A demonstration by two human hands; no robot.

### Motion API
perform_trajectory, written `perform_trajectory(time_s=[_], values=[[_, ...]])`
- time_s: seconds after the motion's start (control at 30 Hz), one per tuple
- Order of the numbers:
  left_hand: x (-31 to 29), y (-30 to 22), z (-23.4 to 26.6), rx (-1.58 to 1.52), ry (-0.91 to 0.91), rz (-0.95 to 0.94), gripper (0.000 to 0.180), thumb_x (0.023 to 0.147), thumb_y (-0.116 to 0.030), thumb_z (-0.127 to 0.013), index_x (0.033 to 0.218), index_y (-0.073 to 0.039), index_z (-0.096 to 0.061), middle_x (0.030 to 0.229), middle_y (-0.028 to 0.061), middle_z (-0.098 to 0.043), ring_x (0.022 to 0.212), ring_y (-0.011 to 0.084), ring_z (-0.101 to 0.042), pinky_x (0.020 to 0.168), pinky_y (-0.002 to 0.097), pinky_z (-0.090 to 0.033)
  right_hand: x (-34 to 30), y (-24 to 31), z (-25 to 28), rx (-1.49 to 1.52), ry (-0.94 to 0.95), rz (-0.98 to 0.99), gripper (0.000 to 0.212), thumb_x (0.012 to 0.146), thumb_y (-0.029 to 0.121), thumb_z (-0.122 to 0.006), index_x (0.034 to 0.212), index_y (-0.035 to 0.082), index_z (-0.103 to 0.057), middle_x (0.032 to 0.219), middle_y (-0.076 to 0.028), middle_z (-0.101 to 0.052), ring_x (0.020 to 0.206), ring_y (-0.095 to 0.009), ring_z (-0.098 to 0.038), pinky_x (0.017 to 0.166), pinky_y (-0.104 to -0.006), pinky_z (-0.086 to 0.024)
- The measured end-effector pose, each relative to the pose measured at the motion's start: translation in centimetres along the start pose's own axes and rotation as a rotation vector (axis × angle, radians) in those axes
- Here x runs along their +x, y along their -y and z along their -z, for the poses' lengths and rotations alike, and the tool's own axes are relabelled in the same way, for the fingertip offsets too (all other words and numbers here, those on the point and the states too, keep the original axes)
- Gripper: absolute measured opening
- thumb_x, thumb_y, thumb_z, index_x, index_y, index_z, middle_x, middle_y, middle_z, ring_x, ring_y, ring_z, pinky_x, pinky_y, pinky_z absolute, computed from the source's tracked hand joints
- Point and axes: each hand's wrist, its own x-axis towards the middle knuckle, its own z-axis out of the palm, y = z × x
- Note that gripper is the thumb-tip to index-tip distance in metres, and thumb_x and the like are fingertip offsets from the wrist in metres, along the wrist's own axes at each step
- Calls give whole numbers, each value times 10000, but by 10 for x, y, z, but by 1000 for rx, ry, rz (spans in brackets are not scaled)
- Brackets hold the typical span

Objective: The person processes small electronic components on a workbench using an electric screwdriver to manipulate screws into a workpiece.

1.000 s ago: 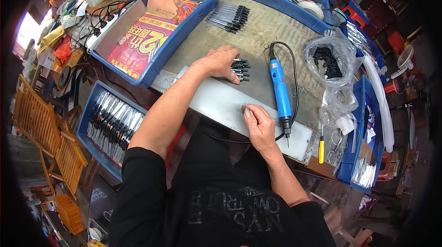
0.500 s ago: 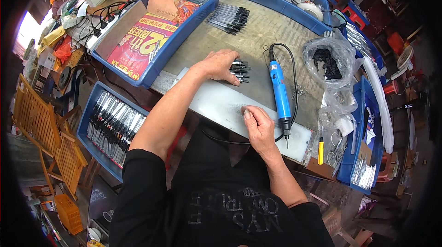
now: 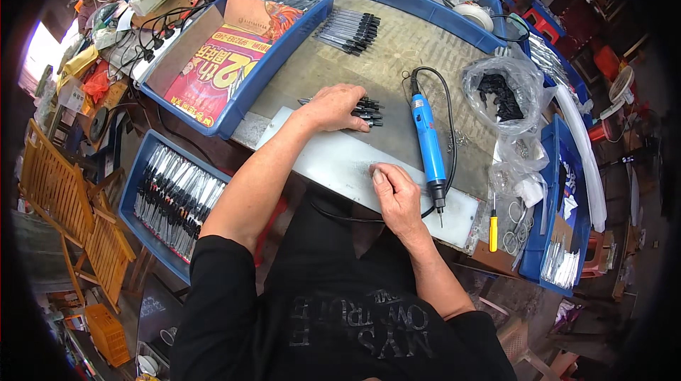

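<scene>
On the worn tabletop (image 3: 397, 47), just beyond a white board (image 3: 323, 154), lies a small row of slender pens (image 3: 370, 113), dark and glossy where they poke out past the left hand (image 3: 338, 107), their middles hidden. Its thumb and fingers spread around the row. The right hand (image 3: 399, 198) curls, thumb against fingers; whether they pinch anything, I can't tell.

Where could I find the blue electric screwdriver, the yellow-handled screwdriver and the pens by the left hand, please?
Blue electric screwdriver (image 3: 428, 137): head view, casing.
Yellow-handled screwdriver (image 3: 493, 234): head view, handle.
Pens (image 3: 370, 114): head view, exposed dark ends.
</scene>
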Motion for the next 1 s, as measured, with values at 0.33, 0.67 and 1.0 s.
perform_trajectory(time_s=[0.33,0.67,1.0], values=[[-2,-5,-4,-38,-96,-15,442,616,-259,-730,930,-22,-530,893,157,-570,907,320,-535,773,396,-411,1,0,1,-3,-21,30,183,818,133,-525,880,-34,-572,830,-163,-593,784,-301,-561,701,-349,-442],[2,-20,6,-42,48,59,383,627,-176,-711,933,-22,-539,920,151,-594,875,322,-557,743,396,-423,0,0,1,-3,-14,22,177,815,127,-523,872,-34,-569,822,-165,-591,780,-310,-557,699,-357,-439],[-9,-17,-7,10,-99,-141,309,650,-60,-646,923,-25,-506,840,154,-560,864,338,-531,723,407,-421,0,-1,1,-3,-28,26,181,812,128,-530,872,-37,-571,823,-168,-593,779,-307,-561,696,-353,-440]])
